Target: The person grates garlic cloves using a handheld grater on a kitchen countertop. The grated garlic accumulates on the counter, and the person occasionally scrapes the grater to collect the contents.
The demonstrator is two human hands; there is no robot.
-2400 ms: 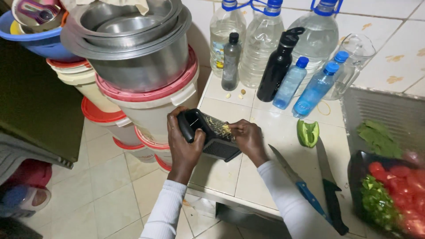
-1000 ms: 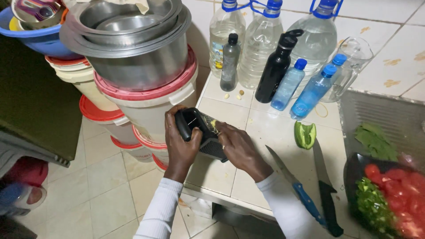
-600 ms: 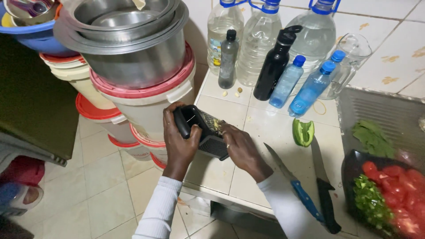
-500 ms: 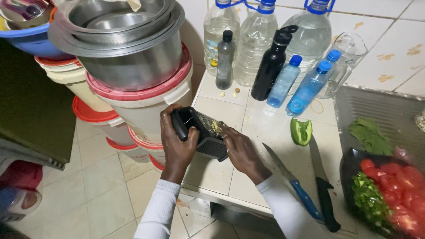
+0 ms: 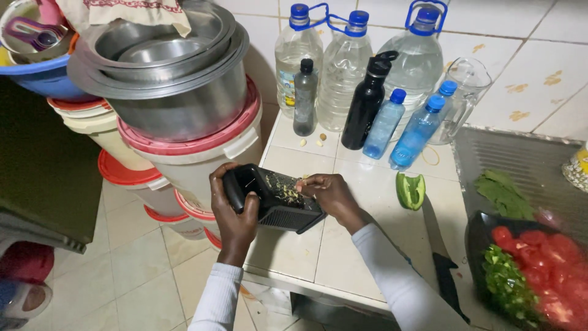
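Note:
A black box grater [image 5: 278, 199] lies tilted on the left edge of the white tiled counter [image 5: 343, 257]. My left hand [image 5: 234, 208] grips its handle end. My right hand [image 5: 331, 195] presses a small pale piece against the upper grating face, where pale yellow-green shreds cling. What the piece is cannot be told.
Water bottles [image 5: 343, 67], a black bottle [image 5: 366, 101] and a glass jug [image 5: 462, 92] stand at the back. A green pepper piece [image 5: 410, 190], a knife [image 5: 444, 263], leaves [image 5: 505, 193] and a dark bowl of chopped tomato and greens [image 5: 533, 270] lie right. Stacked buckets and metal pots [image 5: 171, 92] stand left.
My right hand has slid back and forth over the grater face and now sits at its right upper end. The grater stays in my left hand; the view has shifted slightly.

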